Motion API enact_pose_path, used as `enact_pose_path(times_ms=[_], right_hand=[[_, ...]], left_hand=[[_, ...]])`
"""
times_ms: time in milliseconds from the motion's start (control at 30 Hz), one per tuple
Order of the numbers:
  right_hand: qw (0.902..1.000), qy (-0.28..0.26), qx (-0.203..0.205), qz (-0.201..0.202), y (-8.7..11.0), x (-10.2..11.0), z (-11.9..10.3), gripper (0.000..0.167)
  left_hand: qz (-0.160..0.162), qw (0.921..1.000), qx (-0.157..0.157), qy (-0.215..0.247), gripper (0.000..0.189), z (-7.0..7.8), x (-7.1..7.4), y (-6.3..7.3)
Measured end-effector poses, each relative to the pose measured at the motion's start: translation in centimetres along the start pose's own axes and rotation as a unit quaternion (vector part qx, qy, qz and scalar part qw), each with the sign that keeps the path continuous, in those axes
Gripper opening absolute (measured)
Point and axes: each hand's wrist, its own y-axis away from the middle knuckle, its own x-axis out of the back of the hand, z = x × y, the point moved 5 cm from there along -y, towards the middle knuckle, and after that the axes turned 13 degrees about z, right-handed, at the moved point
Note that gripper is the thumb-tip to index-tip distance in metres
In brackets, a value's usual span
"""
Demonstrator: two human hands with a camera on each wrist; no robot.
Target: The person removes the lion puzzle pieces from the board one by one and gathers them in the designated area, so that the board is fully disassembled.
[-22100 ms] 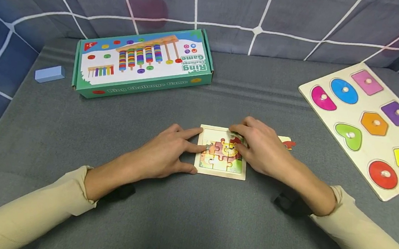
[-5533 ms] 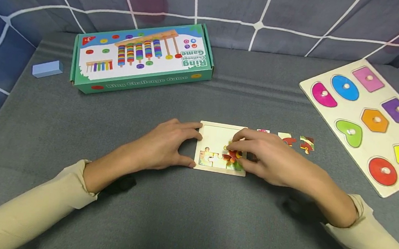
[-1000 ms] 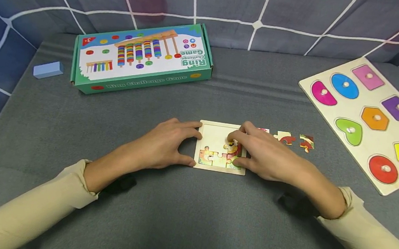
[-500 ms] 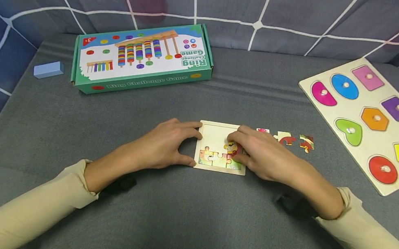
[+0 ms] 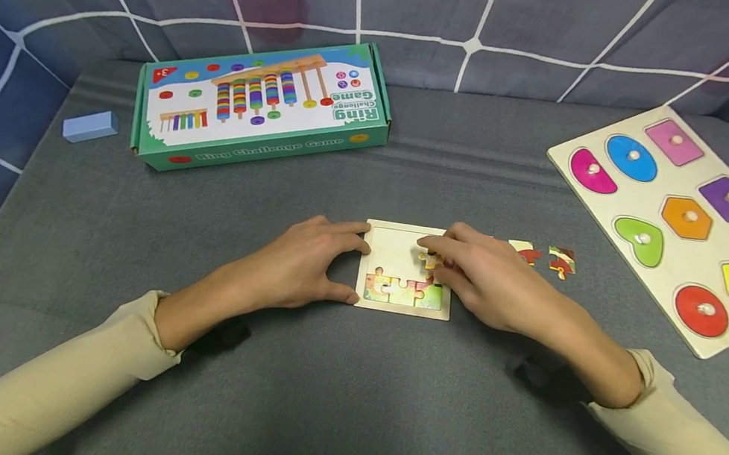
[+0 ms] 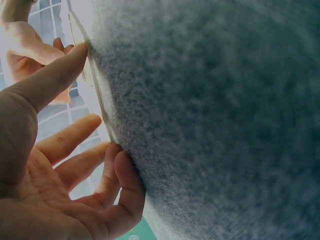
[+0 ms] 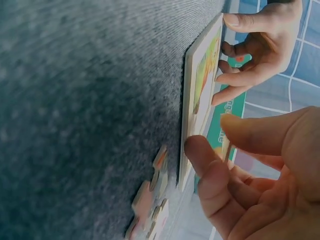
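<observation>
A square wooden puzzle tray (image 5: 396, 248) lies on the grey cloth, with jigsaw pieces (image 5: 402, 293) along its near row and bare wood above them. My left hand (image 5: 302, 265) rests at the tray's left edge, thumb and forefinger spread to its two corners. Over the tray's right side, my right hand (image 5: 490, 281) pinches a yellow jigsaw piece (image 5: 428, 259) between thumb and fingers. The right wrist view shows this piece (image 7: 226, 146) edge-on, raised above the tray. Fingers hide part of it in the head view.
Loose jigsaw pieces (image 5: 561, 263) lie right of the tray, some partly behind my right hand. A shape-knob board (image 5: 641, 289) lies at the right. A green Ring Challenge Game box (image 5: 263, 107) and a blue block (image 5: 90, 126) are at the back left.
Over the earlier frames, pieces left the tray's upper rows and loose ones appeared at right. In the last half second, my right hand lifted the yellow piece slightly. The left hand stayed.
</observation>
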Motion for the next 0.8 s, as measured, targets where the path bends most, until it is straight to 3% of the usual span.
enact_pose_path(times_ms=[133,367,567,800], right_hand=[[0.9998,-0.005,0.003,0.019,0.3,0.3,0.1,0.03],[0.9998,0.014,0.001,0.013,0.9,0.6,0.2,0.044],[0.9998,0.015,-0.003,0.014,1.2,0.8,0.2,0.033],[1.0,-0.001,-0.002,-0.002,1.3,1.0,0.3,0.032]], left_hand=[[0.003,1.0,-0.001,0.001,0.061,0.0,0.0,0.0],[0.01,0.9999,-0.004,0.005,0.061,-0.1,0.0,0.1],[0.012,0.9999,-0.005,0.002,0.061,-0.1,0.0,0.0],[0.014,0.9999,-0.005,0.005,0.061,0.0,0.0,0.0]])
